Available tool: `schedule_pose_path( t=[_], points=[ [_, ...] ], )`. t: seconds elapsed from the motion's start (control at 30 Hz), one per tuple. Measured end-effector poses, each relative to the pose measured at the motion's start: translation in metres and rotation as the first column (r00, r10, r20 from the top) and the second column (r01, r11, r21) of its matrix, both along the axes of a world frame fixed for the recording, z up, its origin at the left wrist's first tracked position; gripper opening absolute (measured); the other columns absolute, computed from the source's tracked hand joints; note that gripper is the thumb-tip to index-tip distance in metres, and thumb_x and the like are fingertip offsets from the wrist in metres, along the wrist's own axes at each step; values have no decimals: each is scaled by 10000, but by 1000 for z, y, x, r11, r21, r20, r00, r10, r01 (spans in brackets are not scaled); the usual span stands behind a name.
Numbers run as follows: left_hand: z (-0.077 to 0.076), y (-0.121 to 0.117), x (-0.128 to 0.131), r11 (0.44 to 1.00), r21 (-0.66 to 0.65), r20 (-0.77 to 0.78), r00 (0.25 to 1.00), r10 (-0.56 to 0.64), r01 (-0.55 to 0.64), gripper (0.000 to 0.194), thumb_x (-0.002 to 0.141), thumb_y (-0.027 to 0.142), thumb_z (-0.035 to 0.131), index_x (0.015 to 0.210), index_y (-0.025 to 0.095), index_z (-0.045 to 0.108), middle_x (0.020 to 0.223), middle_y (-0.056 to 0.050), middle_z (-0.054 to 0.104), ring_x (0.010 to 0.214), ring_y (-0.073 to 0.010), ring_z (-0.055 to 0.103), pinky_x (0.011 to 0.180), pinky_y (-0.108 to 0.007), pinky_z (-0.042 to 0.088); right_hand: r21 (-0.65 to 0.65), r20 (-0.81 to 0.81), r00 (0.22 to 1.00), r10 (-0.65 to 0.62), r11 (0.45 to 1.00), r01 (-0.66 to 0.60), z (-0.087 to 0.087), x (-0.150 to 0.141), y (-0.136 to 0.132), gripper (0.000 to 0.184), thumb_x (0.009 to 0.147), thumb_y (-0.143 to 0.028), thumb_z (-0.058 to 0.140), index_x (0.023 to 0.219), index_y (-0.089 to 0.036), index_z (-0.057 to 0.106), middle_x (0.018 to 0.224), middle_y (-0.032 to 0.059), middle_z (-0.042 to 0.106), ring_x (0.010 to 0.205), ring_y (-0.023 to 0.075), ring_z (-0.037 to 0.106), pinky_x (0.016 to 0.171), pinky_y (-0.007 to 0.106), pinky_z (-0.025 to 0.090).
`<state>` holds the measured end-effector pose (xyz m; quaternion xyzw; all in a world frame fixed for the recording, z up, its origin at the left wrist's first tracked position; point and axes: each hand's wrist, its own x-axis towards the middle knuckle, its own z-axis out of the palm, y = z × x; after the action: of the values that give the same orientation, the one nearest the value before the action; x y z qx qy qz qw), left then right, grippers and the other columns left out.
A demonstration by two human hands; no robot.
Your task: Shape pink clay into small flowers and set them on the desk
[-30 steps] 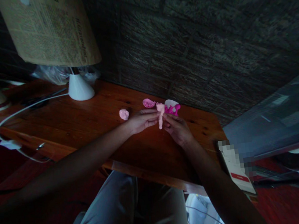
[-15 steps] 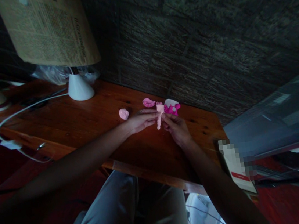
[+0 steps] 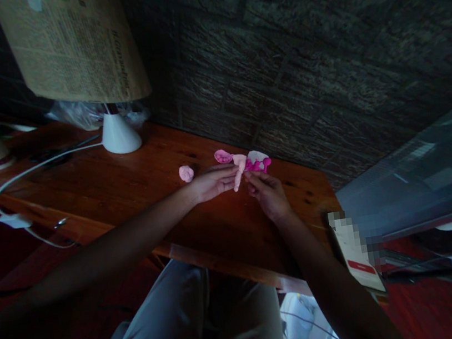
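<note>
I have my left hand (image 3: 214,186) in from 8 o'clock with the fingers nearly straight and the tips closed on the pale pink piece (image 3: 239,163), which hangs between my 2 hands just over the wooden desk (image 3: 226,228). My right hand (image 3: 268,193) sits at its 5 o'clock, fingers curled, thumb and forefinger almost together beside its edge; I cannot tell whether they have hold of it or stop just short. The piece is broad at 12 o'clock and thins to a narrow tail pointing between 6 and 7, so I judge that tail is what would stretch or snap first. To work it well, I should let the left tips only steady the broad part, and press with the right in small, light pinches, never a tug. It looks soft, so a hard squeeze would probably leave dents. Around it I need elbow care: the pink lump (image 3: 187,173) lies at 9 o'clock, the pink oval (image 3: 223,156) at 10, and the magenta piece (image 3: 266,165) near 3, close enough that a careless knuckle might smear it
</note>
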<state>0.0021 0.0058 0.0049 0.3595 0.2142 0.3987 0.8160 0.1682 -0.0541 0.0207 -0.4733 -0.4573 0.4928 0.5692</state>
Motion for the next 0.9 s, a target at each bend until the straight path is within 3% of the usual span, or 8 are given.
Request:
schedule_pose_path(
  t=[0.13,0.3,0.43,0.73,0.9],
  points=[
    [-2,-1,0,997,69,3,1000,28,-28,148,801,131,809,943,130,766,927,-58,761,829,-115,692,841,-282,529,16,12,1000,-6,1000,5,0,0,-1,274,657,-461,853,813,-243,792,669,-31,635,552,86,432,523,257,324],
    [-2,-4,2,971,226,-49,994,93,-79,222,719,210,885,905,128,796,895,-44,744,806,-100,660,748,-233,490,0,65,998,-26,1000,26,1,-1,-2,335,605,-478,879,818,-231,802,597,-45,611,527,89,442,517,259,329],
    [0,-6,4,957,264,-64,988,139,-117,240,673,233,911,861,130,803,844,-35,733,765,-100,643,713,-236,485,5,91,995,-40,999,40,1,-1,-1,357,571,-473,891,809,-222,801,602,-46,628,521,90,445,519,263,331],
    [1,-6,2,941,322,-73,989,131,-101,207,701,224,876,872,138,798,861,-49,751,769,-123,673,768,-284,532,88,188,982,-18,996,1,0,3,-1,300,664,-483,847,833,-239,803,595,-46,615,525,103,443,540,275,353],
    [1,-4,0,897,437,-129,982,139,-69,267,688,255,885,909,140,791,815,-41,748,742,-136,676,792,-316,545,148,291,957,2,988,-47,0,7,-1,312,691,-511,827,857,-248,801,662,-23,672,564,125,497,591,293,408]
  ],
)
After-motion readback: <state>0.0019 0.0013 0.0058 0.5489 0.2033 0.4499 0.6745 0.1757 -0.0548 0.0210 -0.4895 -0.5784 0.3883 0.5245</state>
